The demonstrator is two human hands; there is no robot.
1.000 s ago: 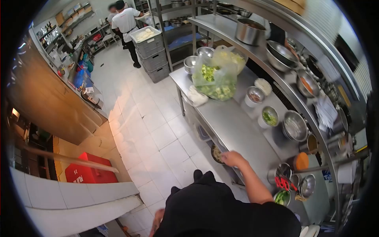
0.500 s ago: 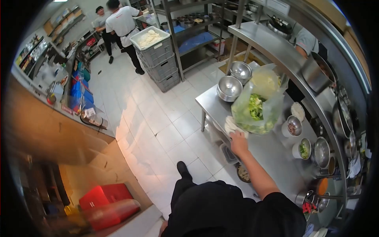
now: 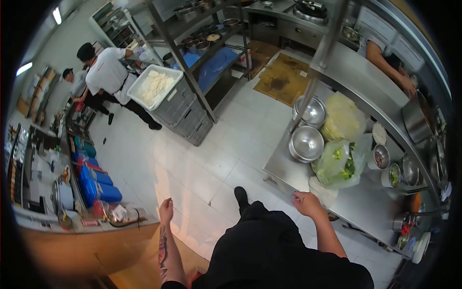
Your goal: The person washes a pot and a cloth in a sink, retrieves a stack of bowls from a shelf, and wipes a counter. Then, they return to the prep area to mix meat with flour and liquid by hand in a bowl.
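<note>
My left hand hangs over the floor with its fingers curled in, and nothing shows in it. At the near edge of the steel table, my right hand is loosely closed, with no held object visible. A crumpled white cloth lies on the table edge just beyond that hand. Behind the cloth stands a clear plastic bag of green leaves, and a bag of pale yellow contents sits further back. Stacked steel bowls stand to the left of the bags.
Stacked grey crates carry a white tub of pale food. Two people stand at the back left. Another person's arm reaches over a pot beyond the curved steel shelf. An orange-brown counter is at left.
My right hand has let go of the white cloth and drawn back from it. My left hand has come into view at lower left. The view has turned and shifted forward.
</note>
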